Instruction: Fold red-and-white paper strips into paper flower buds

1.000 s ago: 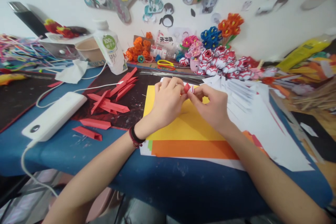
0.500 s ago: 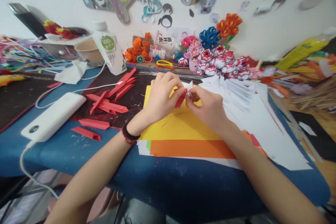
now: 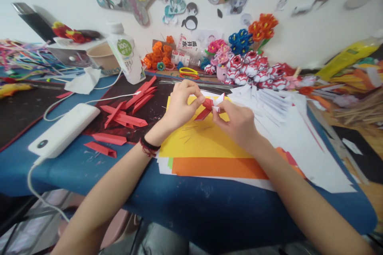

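Observation:
A small red and white folded paper piece is held between my hands above the yellow sheet. My left hand pinches its upper left side, thumb and forefinger together. At its right end, my right hand closes thumb and fingers on the white part. One red strip of the piece points down to the left. Several folded red paper strips lie to the left on a dark mat. Under the yellow sheet are orange paper and white sheets.
White paper strips spread at the right. A white power bank with a cable lies at the left, near a white bottle. Paper flowers stand along the wall.
The folded piece has turned and shows more between my hands, with its red strip and white tips now visible. My left hand has shifted slightly left.

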